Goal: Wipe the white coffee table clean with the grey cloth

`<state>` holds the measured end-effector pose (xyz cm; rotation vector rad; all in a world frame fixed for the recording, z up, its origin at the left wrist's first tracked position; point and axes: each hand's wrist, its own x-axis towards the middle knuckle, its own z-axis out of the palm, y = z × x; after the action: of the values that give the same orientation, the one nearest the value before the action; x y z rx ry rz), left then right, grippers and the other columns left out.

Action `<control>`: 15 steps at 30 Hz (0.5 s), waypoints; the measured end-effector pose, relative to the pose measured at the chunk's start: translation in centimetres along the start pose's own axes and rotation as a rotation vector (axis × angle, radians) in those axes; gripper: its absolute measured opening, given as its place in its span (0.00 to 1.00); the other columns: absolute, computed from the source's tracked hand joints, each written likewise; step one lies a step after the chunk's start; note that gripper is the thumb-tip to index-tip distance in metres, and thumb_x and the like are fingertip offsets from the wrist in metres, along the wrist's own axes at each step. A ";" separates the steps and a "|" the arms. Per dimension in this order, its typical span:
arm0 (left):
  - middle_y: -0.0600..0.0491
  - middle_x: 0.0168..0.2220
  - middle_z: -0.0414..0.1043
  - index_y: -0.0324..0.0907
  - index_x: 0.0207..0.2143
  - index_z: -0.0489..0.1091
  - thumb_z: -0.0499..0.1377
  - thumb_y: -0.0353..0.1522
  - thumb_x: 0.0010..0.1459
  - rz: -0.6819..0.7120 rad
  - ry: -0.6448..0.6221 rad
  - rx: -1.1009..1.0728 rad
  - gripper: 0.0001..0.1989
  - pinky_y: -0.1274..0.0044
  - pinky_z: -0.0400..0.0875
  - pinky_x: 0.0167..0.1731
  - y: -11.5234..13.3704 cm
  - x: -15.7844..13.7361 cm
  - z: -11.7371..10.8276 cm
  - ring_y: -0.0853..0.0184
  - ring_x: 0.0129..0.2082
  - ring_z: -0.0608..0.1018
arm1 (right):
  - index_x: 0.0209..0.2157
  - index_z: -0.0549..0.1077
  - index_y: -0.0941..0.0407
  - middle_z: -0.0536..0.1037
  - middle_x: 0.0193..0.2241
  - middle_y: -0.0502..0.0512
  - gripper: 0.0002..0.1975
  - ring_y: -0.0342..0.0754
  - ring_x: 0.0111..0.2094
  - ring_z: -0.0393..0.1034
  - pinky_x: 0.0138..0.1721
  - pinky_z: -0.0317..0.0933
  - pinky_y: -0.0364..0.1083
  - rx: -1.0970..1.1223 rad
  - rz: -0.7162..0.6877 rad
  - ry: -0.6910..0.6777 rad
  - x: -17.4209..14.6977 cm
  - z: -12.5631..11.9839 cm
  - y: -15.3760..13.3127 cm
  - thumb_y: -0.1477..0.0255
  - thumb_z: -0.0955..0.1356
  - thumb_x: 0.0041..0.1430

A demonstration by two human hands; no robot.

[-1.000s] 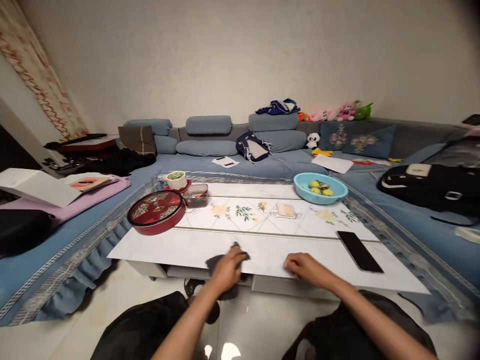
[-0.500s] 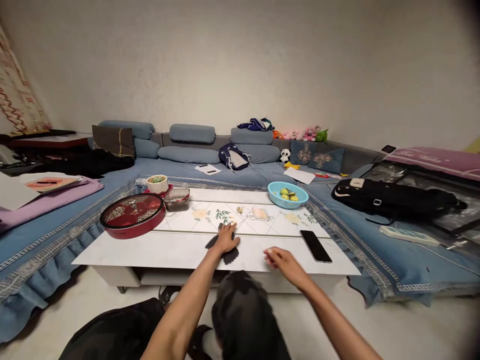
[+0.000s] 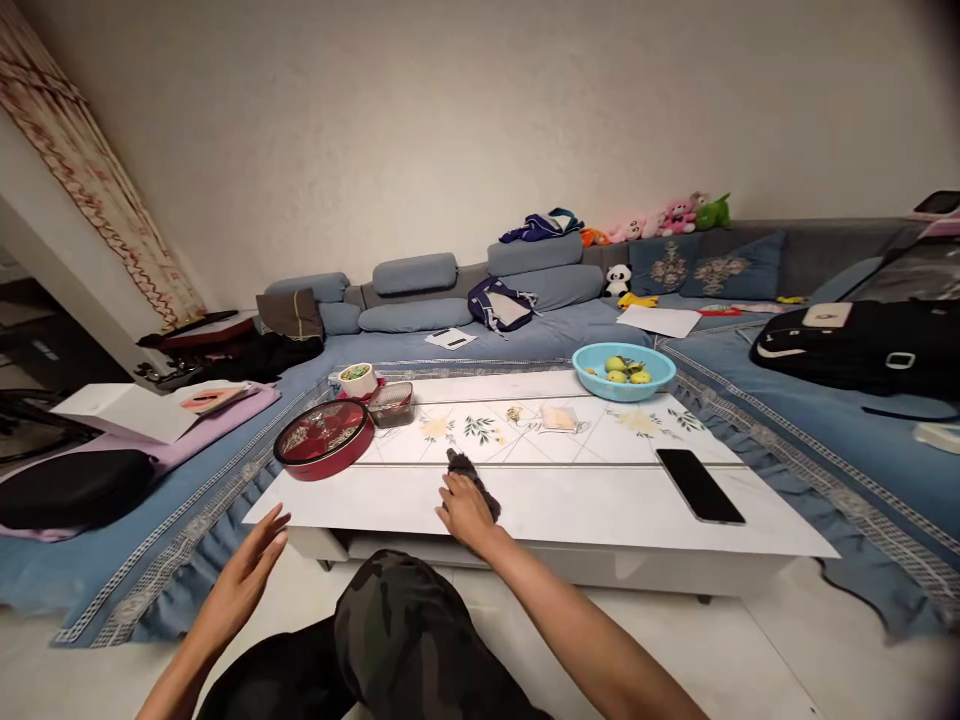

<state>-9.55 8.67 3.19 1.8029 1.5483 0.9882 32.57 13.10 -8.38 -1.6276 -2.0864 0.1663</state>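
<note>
My right hand [image 3: 466, 513] is over a dark grey cloth [image 3: 471, 470] near the front edge of the white table [image 3: 570, 500]. Its fingers are curled onto the cloth, which looks bunched into a narrow strip; the palm hides part of it. My left hand [image 3: 241, 575] hangs in the air off the table's front left corner, fingers apart, holding nothing. To the right on the tabletop lies a black phone [image 3: 699, 484].
A round red snack tray [image 3: 324, 455], a clear brownish container [image 3: 393, 405] and a white bowl [image 3: 358, 379] stand at the table's left. A blue basin [image 3: 624, 388] with green fruit sits back right. A blue sofa [image 3: 420, 345] surrounds the table; my knee [image 3: 405, 600] is close in front.
My left hand has left the cloth and moved left, off the table. My right hand has moved left onto the cloth, which was spread flatter before. The view has turned left.
</note>
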 end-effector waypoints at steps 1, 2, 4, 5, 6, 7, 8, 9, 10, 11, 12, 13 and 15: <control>0.46 0.69 0.71 0.51 0.76 0.60 0.59 0.60 0.67 -0.048 0.022 0.004 0.42 0.51 0.57 0.74 -1.0 -1.1 -0.8 0.48 0.72 0.69 | 0.64 0.78 0.59 0.67 0.73 0.64 0.23 0.60 0.75 0.57 0.76 0.48 0.57 0.002 -0.005 0.002 -1.2 -0.4 0.8 0.66 0.67 0.73; 0.47 0.68 0.74 0.51 0.73 0.64 0.59 0.61 0.66 -0.089 0.035 0.015 0.41 0.52 0.56 0.74 -2.1 -2.0 -1.5 0.48 0.71 0.70 | 0.64 0.78 0.58 0.65 0.75 0.63 0.22 0.61 0.76 0.56 0.75 0.51 0.58 -0.002 0.010 0.011 -2.5 -1.0 1.9 0.68 0.66 0.73; 0.50 0.64 0.77 0.52 0.65 0.75 0.63 0.61 0.61 -0.137 0.032 0.042 0.38 0.53 0.57 0.74 -4.6 -3.5 -2.4 0.45 0.70 0.72 | 0.64 0.79 0.56 0.61 0.77 0.62 0.22 0.64 0.77 0.54 0.73 0.56 0.61 -0.018 0.082 0.034 -4.8 -2.6 5.0 0.71 0.65 0.72; 0.51 0.63 0.79 0.53 0.60 0.79 0.64 0.61 0.57 -0.153 0.024 0.056 0.36 0.54 0.58 0.74 -5.9 -4.1 -2.6 0.44 0.69 0.73 | 0.64 0.79 0.55 0.60 0.77 0.61 0.23 0.65 0.77 0.53 0.73 0.56 0.62 -0.030 0.127 0.045 -5.8 -3.5 6.6 0.73 0.65 0.72; 0.53 0.61 0.81 0.54 0.54 0.82 0.66 0.61 0.54 -0.167 0.019 0.070 0.33 0.55 0.59 0.73 -7.3 -4.7 -2.7 0.42 0.68 0.74 | 0.64 0.79 0.55 0.59 0.78 0.61 0.23 0.65 0.77 0.52 0.74 0.54 0.63 -0.043 0.175 0.056 -6.7 -4.4 8.1 0.74 0.65 0.71; 0.55 0.58 0.82 0.55 0.51 0.84 0.67 0.60 0.51 -0.182 0.018 0.087 0.31 0.55 0.61 0.72 -8.6 -5.2 -2.6 0.42 0.67 0.75 | 0.64 0.79 0.55 0.58 0.78 0.62 0.23 0.66 0.78 0.51 0.75 0.51 0.65 -0.058 0.226 0.074 -7.3 -5.2 9.5 0.74 0.65 0.71; 0.56 0.56 0.84 0.56 0.48 0.84 0.67 0.59 0.49 -0.193 0.025 0.106 0.29 0.56 0.63 0.71 -10.0 -5.7 -2.3 0.42 0.65 0.77 | 0.65 0.78 0.55 0.56 0.78 0.63 0.24 0.66 0.78 0.49 0.76 0.47 0.66 -0.069 0.279 0.101 -7.8 -5.9 10.7 0.74 0.65 0.71; 0.56 0.55 0.84 0.56 0.47 0.84 0.66 0.58 0.48 -0.200 0.039 0.133 0.28 0.57 0.65 0.70 -11.3 -6.3 -1.9 0.42 0.64 0.78 | 0.66 0.76 0.56 0.54 0.79 0.65 0.25 0.66 0.79 0.47 0.77 0.44 0.67 -0.069 0.337 0.133 -7.9 -6.5 11.5 0.74 0.65 0.70; 0.55 0.54 0.84 0.55 0.46 0.84 0.64 0.57 0.49 -0.203 0.055 0.170 0.27 0.58 0.66 0.70 -12.6 -6.8 -1.2 0.43 0.63 0.79 | 0.69 0.73 0.58 0.51 0.79 0.67 0.28 0.67 0.79 0.45 0.77 0.44 0.66 -0.055 0.400 0.167 -7.7 -7.0 12.0 0.73 0.66 0.70; 0.52 0.55 0.84 0.53 0.45 0.84 0.62 0.56 0.49 -0.209 0.070 0.218 0.27 0.59 0.67 0.69 -13.8 -7.3 -0.3 0.43 0.62 0.80 | 0.72 0.69 0.60 0.48 0.80 0.70 0.31 0.68 0.79 0.44 0.77 0.45 0.66 -0.021 0.458 0.198 -7.2 -7.2 12.2 0.72 0.66 0.70; 0.48 0.55 0.84 0.50 0.45 0.83 0.59 0.55 0.50 -0.227 0.087 0.277 0.28 0.59 0.68 0.68 -15.0 -7.8 0.8 0.43 0.62 0.80 | 0.74 0.65 0.62 0.47 0.80 0.73 0.34 0.70 0.79 0.43 0.76 0.46 0.67 0.024 0.501 0.221 -6.4 -7.3 11.9 0.71 0.66 0.69; 0.43 0.55 0.83 0.47 0.46 0.82 0.55 0.54 0.51 -0.261 0.093 0.346 0.30 0.58 0.69 0.67 -16.1 -8.2 2.1 0.43 0.62 0.80 | 0.75 0.61 0.64 0.46 0.79 0.75 0.36 0.71 0.79 0.43 0.76 0.47 0.68 0.071 0.523 0.231 -5.5 -7.1 11.2 0.71 0.66 0.69; 0.35 0.53 0.83 0.41 0.49 0.80 0.50 0.53 0.53 -0.370 0.086 0.520 0.34 0.58 0.72 0.64 -17.9 -8.9 5.2 0.42 0.61 0.80 | 0.75 0.60 0.66 0.50 0.78 0.78 0.37 0.72 0.78 0.48 0.75 0.50 0.69 0.143 0.502 0.221 -3.6 -6.0 8.6 0.71 0.66 0.68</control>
<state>-16.06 3.32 -15.63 1.7046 2.2466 0.5205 43.41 11.00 -7.53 -1.9499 -1.4417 0.2788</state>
